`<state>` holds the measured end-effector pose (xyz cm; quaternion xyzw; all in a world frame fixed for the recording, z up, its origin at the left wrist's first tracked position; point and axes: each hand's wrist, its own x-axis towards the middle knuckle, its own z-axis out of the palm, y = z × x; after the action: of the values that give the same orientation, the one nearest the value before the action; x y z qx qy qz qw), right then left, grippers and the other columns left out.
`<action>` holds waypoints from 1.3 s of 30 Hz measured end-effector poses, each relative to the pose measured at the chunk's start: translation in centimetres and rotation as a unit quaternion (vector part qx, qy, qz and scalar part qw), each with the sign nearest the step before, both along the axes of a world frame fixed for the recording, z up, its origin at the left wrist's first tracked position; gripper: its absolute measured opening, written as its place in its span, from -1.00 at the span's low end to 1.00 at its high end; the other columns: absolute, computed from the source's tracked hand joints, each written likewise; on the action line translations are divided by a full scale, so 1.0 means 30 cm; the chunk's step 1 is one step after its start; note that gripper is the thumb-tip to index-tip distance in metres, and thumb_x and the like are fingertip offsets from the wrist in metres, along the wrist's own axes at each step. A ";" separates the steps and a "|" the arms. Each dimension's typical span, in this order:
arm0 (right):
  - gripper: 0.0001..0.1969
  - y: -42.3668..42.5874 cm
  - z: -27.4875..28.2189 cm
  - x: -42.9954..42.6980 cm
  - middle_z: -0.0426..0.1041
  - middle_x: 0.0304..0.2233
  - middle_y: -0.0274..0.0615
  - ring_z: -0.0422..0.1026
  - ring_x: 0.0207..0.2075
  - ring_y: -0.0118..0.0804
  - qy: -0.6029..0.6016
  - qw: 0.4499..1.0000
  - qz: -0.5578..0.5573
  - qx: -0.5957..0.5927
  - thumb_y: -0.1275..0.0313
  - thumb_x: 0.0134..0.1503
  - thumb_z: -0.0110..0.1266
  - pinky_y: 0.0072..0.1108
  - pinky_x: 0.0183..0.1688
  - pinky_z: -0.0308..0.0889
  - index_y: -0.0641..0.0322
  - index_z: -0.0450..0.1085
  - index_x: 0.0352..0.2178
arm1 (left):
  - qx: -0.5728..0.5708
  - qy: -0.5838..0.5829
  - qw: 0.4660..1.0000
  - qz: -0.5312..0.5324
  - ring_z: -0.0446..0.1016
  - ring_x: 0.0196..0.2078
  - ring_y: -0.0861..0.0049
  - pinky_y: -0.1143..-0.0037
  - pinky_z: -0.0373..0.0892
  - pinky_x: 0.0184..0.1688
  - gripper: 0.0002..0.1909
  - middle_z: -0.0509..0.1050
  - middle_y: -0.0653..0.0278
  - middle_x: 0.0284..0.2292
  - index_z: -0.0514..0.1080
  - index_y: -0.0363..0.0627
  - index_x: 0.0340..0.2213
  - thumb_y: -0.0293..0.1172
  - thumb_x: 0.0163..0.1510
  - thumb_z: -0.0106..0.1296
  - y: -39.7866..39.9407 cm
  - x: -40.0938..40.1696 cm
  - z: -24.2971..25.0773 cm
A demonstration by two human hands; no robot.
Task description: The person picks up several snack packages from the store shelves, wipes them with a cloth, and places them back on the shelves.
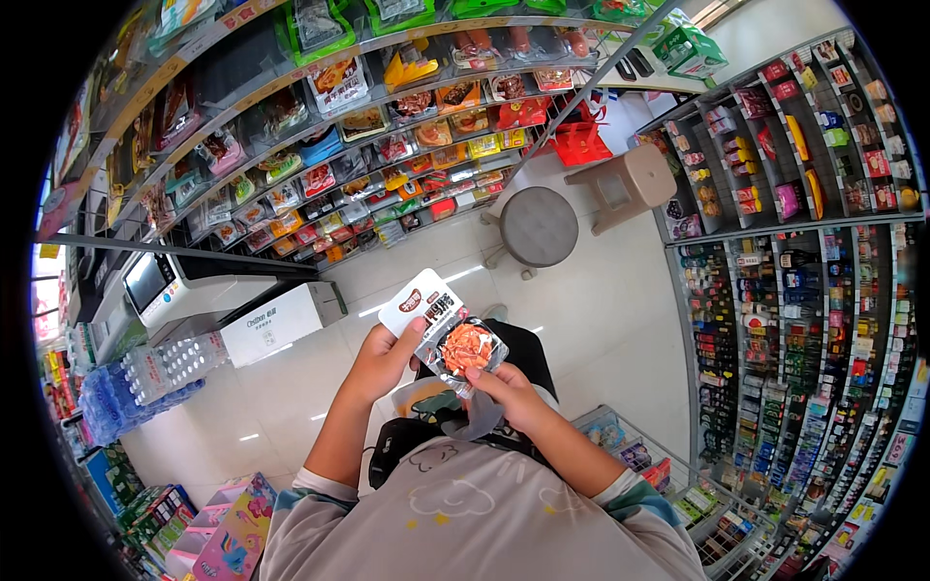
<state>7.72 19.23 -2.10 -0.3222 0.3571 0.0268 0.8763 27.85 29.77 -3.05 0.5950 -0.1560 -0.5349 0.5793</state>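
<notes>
A flat snack packet (445, 330) is held in front of my chest, tilted. Its white top bears printing, and orange shredded food shows on its dark lower half. My left hand (383, 359) grips its upper left edge, thumb on the front. My right hand (514, 392) pinches the lower right end, with the thumb over the front and the fingers behind. Just below that hand is a grey, soft-looking item (476, 417); whether it is touched I cannot tell. Packaged foods (338, 83) fill the tiered shelf ahead of me.
A round grey stool (540, 226) and a beige plastic stool (628, 185) stand on the tiled floor (610, 312). To the left are a white carton (272, 330) and shrink-wrapped bottles (171, 367). Bottle shelves (763, 348) line the right, near a wire rack (654, 454).
</notes>
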 end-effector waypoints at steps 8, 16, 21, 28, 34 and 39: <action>-0.58 -0.184 0.099 -0.065 0.50 -0.09 -0.31 0.45 -0.10 -0.52 -0.034 0.998 0.048 -0.016 0.21 0.29 0.04 -0.61 -0.03 0.36 0.32 0.38 0.02 | -0.042 -0.063 0.997 0.001 0.38 -0.51 0.78 0.66 0.30 -0.53 -0.69 0.49 0.42 -0.42 0.44 -0.21 -0.10 -0.23 0.30 -0.05 -0.058 -0.071 0.090; -0.61 -0.338 0.125 -0.239 0.50 -0.07 -0.28 0.45 -0.08 -0.48 -0.088 0.991 0.093 -0.035 0.29 0.29 0.04 -0.56 -0.01 0.35 0.35 0.35 0.05 | -0.072 -0.080 0.994 0.002 0.42 -0.44 0.76 0.64 0.35 -0.46 -0.69 0.53 0.42 -0.35 0.47 -0.16 -0.12 -0.18 0.29 -0.03 -0.188 -0.249 0.187; -0.63 -0.457 0.138 -0.306 0.49 -0.08 -0.28 0.44 -0.09 -0.49 -0.132 0.987 0.089 -0.035 0.30 0.30 0.03 -0.59 -0.02 0.35 0.35 0.35 0.03 | -0.046 -0.073 0.995 0.045 0.43 -0.35 0.73 0.60 0.38 -0.36 -0.69 0.53 0.43 -0.30 0.45 -0.14 -0.09 -0.18 0.31 -0.07 -0.268 -0.354 0.220; -0.65 -0.483 0.119 -0.308 0.47 -0.06 -0.26 0.44 -0.07 -0.48 -0.175 0.974 0.126 -0.070 0.34 0.31 0.01 -0.59 -0.01 0.35 0.36 0.34 0.03 | -0.085 -0.066 0.985 0.136 0.41 -0.29 0.71 0.57 0.38 -0.30 -0.71 0.50 0.40 -0.23 0.37 -0.15 0.00 -0.35 0.28 -0.04 -0.216 -0.484 0.259; -0.71 -0.524 0.132 -0.308 0.48 -0.07 -0.23 0.46 -0.10 -0.46 -0.194 0.959 0.200 -0.049 0.38 0.31 0.00 -0.57 -0.04 0.37 0.35 0.38 -0.02 | -0.081 -0.114 0.965 0.220 0.41 -0.36 0.73 0.59 0.38 -0.36 -0.75 0.51 0.38 -0.26 0.43 -0.16 -0.06 -0.37 0.26 -0.01 -0.203 -0.575 0.305; -0.72 -0.506 0.104 -0.297 0.48 -0.09 -0.29 0.43 -0.12 -0.51 -0.233 0.925 0.296 -0.056 0.38 0.32 -0.02 -0.60 -0.02 0.33 0.35 0.40 -0.04 | -0.070 -0.135 0.943 0.297 0.44 -0.35 0.71 0.59 0.40 -0.37 -0.74 0.54 0.37 -0.27 0.46 -0.17 -0.09 -0.34 0.23 0.03 -0.115 -0.671 0.315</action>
<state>-1.18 4.05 1.03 -0.4591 0.0318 0.1890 0.8675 7.71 26.31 6.39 0.6389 -0.0863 -0.2409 0.7255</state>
